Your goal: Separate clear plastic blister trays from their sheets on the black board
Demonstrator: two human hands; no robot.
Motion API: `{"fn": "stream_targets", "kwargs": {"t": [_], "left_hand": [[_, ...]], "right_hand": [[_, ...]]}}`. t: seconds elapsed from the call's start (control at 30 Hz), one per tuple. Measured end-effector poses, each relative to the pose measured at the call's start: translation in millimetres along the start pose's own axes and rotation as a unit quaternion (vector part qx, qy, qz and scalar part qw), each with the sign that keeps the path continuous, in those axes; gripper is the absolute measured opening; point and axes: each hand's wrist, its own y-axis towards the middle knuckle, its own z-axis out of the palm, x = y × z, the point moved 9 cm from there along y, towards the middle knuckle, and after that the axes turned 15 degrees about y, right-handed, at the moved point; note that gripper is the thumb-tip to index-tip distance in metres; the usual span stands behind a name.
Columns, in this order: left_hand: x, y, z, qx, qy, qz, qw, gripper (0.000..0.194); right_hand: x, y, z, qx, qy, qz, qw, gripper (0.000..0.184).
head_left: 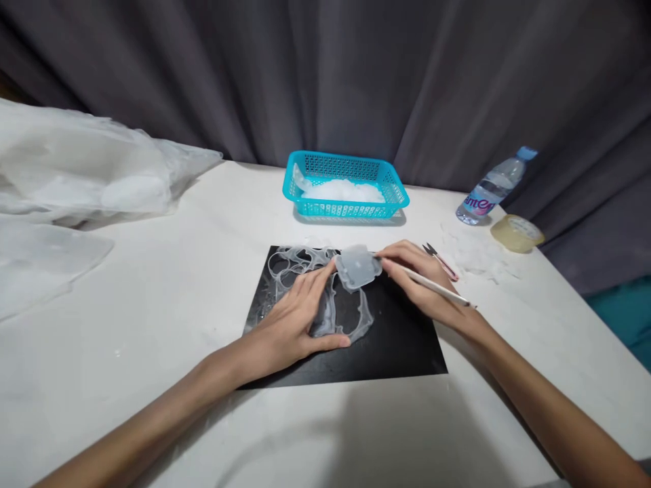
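On a black mat (401,339) lies a translucent plastic web (363,315) with cut-out holes and ragged edges. My left hand (292,315) rests over this web, its fingers stretched out and the thumb spread toward the lower edge. Its fingertips touch the left edge of a small, roughly square translucent piece (359,266), which overlaps the upper part of the web. In my right hand (414,274) is a slim white pen-like tool (437,287), gripped with its dark tip at the right edge of that piece. The fingers partly hide the tip.
Behind the mat stands a turquoise basket (350,211) with white translucent pieces inside. To the right are small scissors (441,263), plastic scraps (481,257), a tape roll (517,234) and a water bottle (496,186). A plastic bag (91,166) and clear sheet (45,261) lie left.
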Motion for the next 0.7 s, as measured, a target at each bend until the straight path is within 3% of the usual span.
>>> {"fn": "stream_targets", "kwargs": {"t": [0.13,0.17,0.23,0.3,0.33,0.43,0.6,0.7], "left_hand": [[2.8,2.6,-18.8,-0.092,-0.106,-0.013,0.990,0.126],[3.6,3.8,-23.8,-0.111,-0.136,-0.018,0.984,0.119],[2.3,7.5,-29.4,-0.116,-0.168,-0.022,0.979,0.079],[0.4,11.0,-29.9,-0.092,-0.176,-0.033,0.980,0.035],[0.9,11.7,-30.1,-0.085,-0.180,-0.045,0.979,0.027],[6.9,10.5,-30.3,-0.088,-0.238,-0.087,0.963,0.029],[15.2,8.9,-21.0,-0.083,-0.337,-0.113,0.931,0.032],[12.1,9.1,-22.4,-0.091,-0.314,-0.102,0.940,0.030]], "right_hand": [[21.6,-13.3,30.3,0.106,0.036,0.024,0.993,0.026],[26.2,-16.7,37.3,0.132,0.046,0.033,0.990,0.028],[32.1,-21.7,45.8,0.162,0.069,0.047,0.983,0.034],[30.9,-22.4,41.3,0.127,0.079,0.051,0.987,0.035],[28.0,-22.1,35.2,0.088,0.077,0.047,0.992,0.032],[15.0,-24.6,22.4,-0.015,0.047,0.031,0.998,0.027],[9.0,-27.5,51.9,0.045,-0.051,-0.031,0.997,0.028],[12.7,-26.5,56.3,0.027,-0.075,-0.060,0.995,0.023]]}}
